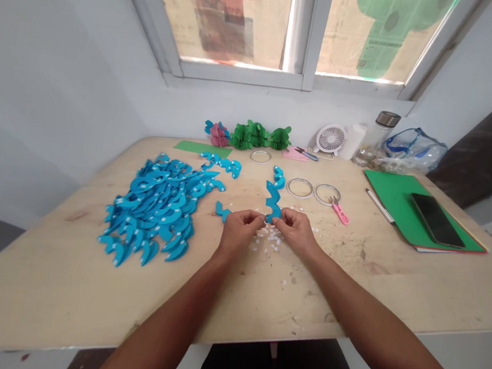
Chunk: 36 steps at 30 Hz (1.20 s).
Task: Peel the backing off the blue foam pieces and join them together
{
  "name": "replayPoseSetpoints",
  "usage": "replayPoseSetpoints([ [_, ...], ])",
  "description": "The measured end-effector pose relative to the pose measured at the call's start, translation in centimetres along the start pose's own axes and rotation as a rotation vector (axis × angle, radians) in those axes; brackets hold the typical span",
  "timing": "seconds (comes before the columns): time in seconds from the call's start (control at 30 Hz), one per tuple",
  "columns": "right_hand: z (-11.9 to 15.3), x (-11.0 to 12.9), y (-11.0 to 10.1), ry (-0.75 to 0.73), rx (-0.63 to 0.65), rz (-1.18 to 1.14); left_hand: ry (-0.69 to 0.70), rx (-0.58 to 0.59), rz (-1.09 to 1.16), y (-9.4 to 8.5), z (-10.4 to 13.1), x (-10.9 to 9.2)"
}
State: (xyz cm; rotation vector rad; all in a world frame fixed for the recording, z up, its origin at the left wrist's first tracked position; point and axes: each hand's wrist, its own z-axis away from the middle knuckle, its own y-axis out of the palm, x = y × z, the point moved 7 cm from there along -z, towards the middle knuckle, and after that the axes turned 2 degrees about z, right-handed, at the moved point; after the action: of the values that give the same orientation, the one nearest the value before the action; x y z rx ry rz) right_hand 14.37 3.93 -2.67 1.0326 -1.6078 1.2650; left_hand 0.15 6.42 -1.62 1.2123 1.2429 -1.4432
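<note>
A wavy blue paper strip lies at the middle of the table, its near end between my two hands. My right hand pinches that end. Close beside it, my left hand has thumb and forefinger pressed together; what they hold is too small to make out. Small white bits are scattered just below my fingers. A short blue piece lies by my left hand. Farther left spreads a large pile of blue paper pieces with white squares on them.
Tape rolls and pink-handled scissors lie right of the strip. A phone rests on green sheets at the right. Green paper figures, a small fan and a bottle stand along the back.
</note>
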Motion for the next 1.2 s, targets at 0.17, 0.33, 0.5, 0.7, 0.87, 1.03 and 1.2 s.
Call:
replayPoseSetpoints([
  [0.17, -0.1, 0.0, 0.0, -0.009, -0.011, 0.024, 0.003, 0.008, 0.005, 0.1, 0.1, -0.1],
  [0.33, 0.1, 0.4, -0.3, -0.042, -0.048, 0.087, 0.07, -0.054, -0.009, -0.4, 0.0, -0.5],
  [0.5, 0.4, 1.0, -0.6, -0.085, -0.11, 0.195, 0.091, -0.019, -0.035, -0.1, -0.1, -0.4],
  [0.7, 0.6, 1.6, -0.5, -0.155, -0.115, 0.295, 0.014, 0.04, -0.007, 0.5, 0.1, 0.0],
  [0.87, 0.7, 2.3, -0.3, -0.217, -0.1, 0.354, -0.027, 0.033, 0.012, 0.5, 0.2, 0.0],
  [1.03, 0.8, 2.5, -0.2, -0.244, -0.088, 0.39, -0.047, 0.038, 0.038, 0.5, 0.3, 0.1],
  [1.2, 0.9, 2.6, -0.1, -0.278, -0.098, 0.405, -0.059, 0.037, 0.058, 0.6, 0.4, 0.0],
])
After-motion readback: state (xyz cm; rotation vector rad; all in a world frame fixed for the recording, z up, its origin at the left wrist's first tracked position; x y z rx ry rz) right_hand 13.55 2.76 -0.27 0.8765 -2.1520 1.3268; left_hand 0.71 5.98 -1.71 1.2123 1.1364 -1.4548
